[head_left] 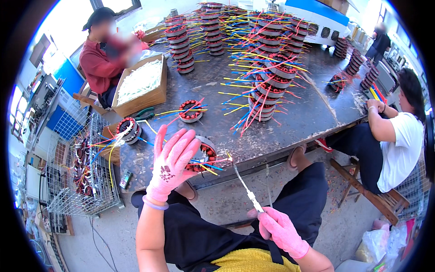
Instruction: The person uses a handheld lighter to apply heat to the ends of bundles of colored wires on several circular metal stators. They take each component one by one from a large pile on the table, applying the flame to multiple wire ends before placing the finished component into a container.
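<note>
My left hand, in a pink glove, has its fingers stretched out beside a motor stator at the table's near edge. The hand covers part of that stator; whether the thumb touches it is hidden. Red, blue and yellow wire ends stick out from the stator toward the right. My right hand, also gloved in pink, is closed around the handle of a thin torch-like wand. The wand's bright tip is at or very near the end of the red wire.
Two more stators and green-handled pliers lie on the dark table. Tall stator stacks stand behind. A carton of white pieces sits back left, a wire basket at left. Co-workers sit left and right.
</note>
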The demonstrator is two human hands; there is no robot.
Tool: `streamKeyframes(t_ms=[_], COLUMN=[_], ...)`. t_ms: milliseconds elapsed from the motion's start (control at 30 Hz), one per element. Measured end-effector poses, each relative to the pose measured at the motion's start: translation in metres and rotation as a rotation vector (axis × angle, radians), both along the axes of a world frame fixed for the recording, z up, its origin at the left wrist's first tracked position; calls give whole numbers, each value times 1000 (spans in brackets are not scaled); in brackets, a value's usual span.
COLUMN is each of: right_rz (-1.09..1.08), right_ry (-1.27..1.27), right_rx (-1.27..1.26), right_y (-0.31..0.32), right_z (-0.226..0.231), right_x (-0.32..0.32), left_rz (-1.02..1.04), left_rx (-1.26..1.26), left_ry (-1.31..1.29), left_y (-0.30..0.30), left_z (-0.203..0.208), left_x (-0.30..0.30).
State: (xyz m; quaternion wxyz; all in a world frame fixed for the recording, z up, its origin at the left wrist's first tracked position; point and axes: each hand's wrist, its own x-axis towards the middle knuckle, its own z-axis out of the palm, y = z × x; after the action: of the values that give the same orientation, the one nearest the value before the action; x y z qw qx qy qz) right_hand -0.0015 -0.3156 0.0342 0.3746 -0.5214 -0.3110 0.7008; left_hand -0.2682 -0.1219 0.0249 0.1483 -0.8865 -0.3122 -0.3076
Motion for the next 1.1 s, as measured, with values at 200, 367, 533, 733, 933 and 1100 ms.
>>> streamKeyframes(t_ms=[200, 367, 533, 733, 933, 1100], right_rz=[-42, -88, -196, -301, -353, -383], right_ry=[59, 64, -85, -111, -91, -100], right_rx=[-5, 27, 131, 181, 165, 120], right_y=[-1, -3, -7, -1, 3, 5], right_z=[-2, -4, -9, -13, -25, -26], right_x=[0, 9, 24, 41, 56, 63], left_rz=[-2, -62, -133, -157, 190, 241], left_rx=[10, -61, -79, -224, -388, -555], left_ry=[-4, -97, -186, -156, -39, -84], left_y=[1, -3, -18, -22, 60, 141], left_z=[-2, 0, 32, 63, 38, 7], left_x=[0, -6, 5, 7, -8, -21])
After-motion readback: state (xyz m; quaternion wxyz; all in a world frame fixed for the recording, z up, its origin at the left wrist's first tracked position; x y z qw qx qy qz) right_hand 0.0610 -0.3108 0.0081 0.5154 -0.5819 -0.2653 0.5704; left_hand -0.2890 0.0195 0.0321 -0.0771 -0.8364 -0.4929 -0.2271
